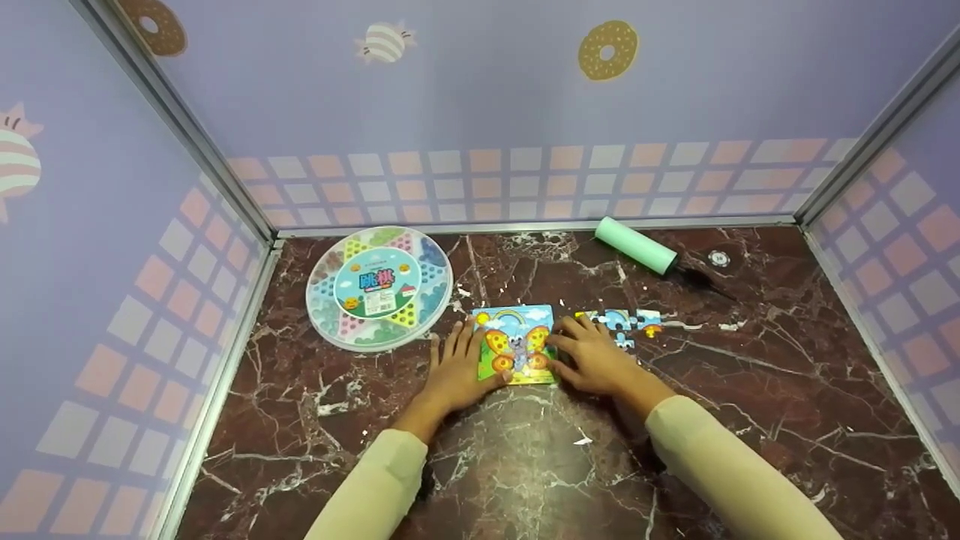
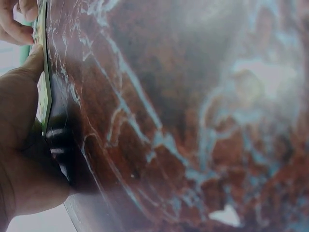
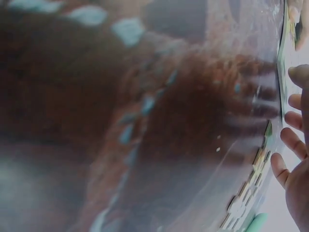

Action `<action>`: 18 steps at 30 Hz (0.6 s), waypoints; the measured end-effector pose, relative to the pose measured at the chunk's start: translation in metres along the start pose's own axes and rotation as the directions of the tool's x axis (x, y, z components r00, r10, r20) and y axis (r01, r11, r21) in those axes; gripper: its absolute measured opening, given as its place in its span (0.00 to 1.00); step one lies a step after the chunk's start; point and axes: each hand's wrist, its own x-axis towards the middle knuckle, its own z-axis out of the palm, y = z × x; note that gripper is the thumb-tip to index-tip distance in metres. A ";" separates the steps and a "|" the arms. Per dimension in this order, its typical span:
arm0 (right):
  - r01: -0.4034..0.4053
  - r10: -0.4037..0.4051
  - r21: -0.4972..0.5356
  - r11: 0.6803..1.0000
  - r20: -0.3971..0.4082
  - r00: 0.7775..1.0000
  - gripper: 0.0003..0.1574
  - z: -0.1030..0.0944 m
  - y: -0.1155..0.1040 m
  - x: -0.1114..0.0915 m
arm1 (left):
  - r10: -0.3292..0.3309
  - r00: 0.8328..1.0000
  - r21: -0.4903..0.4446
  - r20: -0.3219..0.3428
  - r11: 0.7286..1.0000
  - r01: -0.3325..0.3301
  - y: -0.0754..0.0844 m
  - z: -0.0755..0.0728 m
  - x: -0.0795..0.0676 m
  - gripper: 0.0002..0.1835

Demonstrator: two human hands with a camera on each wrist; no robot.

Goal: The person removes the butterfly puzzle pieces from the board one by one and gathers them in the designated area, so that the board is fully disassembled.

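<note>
A square picture puzzle (image 1: pixel 516 337) with a butterfly and a rainbow lies flat on the dark marbled table, between both hands. My left hand (image 1: pixel 457 371) rests along its left edge with fingers spread, the thumb over the lower edge. At the right edge, my right hand (image 1: pixel 596 356) touches the puzzle with loosely bent fingers. Its separate fingers (image 3: pixel 292 140) show beside the board's rim in the right wrist view. Several loose jigsaw pieces (image 1: pixel 647 321) lie just beyond the right hand, partly hidden by it. The left wrist view catches the puzzle edge-on, with the left thumb (image 2: pixel 33 60) on it.
A round Chinese checkers box (image 1: pixel 379 289) with a clear lid lies to the left. Toward the back right are a mint-green cylinder (image 1: pixel 636 246) with a dark end and a small round chip (image 1: pixel 718 259). Patterned walls (image 1: pixel 517 184) enclose the table (image 1: pixel 510 480) at the back and sides.
</note>
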 end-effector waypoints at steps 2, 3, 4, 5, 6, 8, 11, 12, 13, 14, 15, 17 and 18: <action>-0.007 0.007 0.006 1.000 0.001 1.000 0.25 0.000 -0.002 0.003 | -0.002 1.000 0.002 0.004 1.000 0.002 0.001 0.000 0.000 0.59; -0.011 0.011 0.006 1.000 0.001 1.000 0.25 0.000 -0.002 0.005 | -0.001 1.000 0.000 0.004 1.000 0.001 0.001 0.000 0.001 0.59; -0.014 0.014 0.006 1.000 0.004 1.000 0.24 0.000 -0.003 0.006 | -0.005 1.000 0.004 0.008 1.000 0.005 0.000 0.000 0.001 0.59; -0.019 0.019 0.005 1.000 0.008 1.000 0.24 0.001 -0.004 0.008 | -0.006 1.000 0.005 0.006 1.000 0.006 0.000 0.001 0.001 0.59; -0.021 0.021 0.005 1.000 0.012 1.000 0.24 0.001 -0.005 0.010 | -0.008 1.000 0.006 0.006 1.000 0.008 0.000 0.001 0.001 0.59; -0.025 0.025 -0.002 1.000 0.015 1.000 0.24 0.003 -0.007 0.013 | -0.011 1.000 0.009 0.014 1.000 0.011 0.000 0.000 0.001 0.59; -0.031 0.031 0.006 1.000 0.027 0.999 0.23 0.004 -0.009 0.017 | -0.011 1.000 0.000 0.025 1.000 0.011 0.002 -0.003 0.000 0.59; -0.033 0.033 0.013 0.999 0.029 0.999 0.23 0.004 -0.010 0.018 | -0.012 0.999 -0.002 0.032 1.000 0.012 0.002 -0.004 0.000 0.59; -0.037 0.036 0.018 0.999 0.029 0.999 0.22 0.005 -0.010 0.019 | -0.012 0.999 -0.006 0.034 1.000 0.012 0.003 -0.004 -0.001 0.59; -0.040 0.039 0.023 0.999 0.030 0.999 0.22 0.005 -0.010 0.020 | -0.012 0.999 -0.008 0.035 1.000 0.012 0.003 -0.005 -0.001 0.58; -0.043 0.043 0.028 0.999 0.031 0.999 0.22 0.005 -0.010 0.021 | -0.012 0.999 -0.010 0.037 1.000 0.013 0.004 -0.005 -0.001 0.58; -0.048 0.047 0.025 0.999 0.028 0.998 0.23 0.005 -0.010 0.023 | -0.015 0.999 -0.007 0.036 1.000 0.016 0.004 -0.004 -0.001 0.58; -0.048 0.048 0.020 0.999 0.028 0.998 0.24 0.005 -0.010 0.023 | -0.015 0.999 -0.008 0.033 1.000 0.015 0.004 -0.004 -0.001 0.58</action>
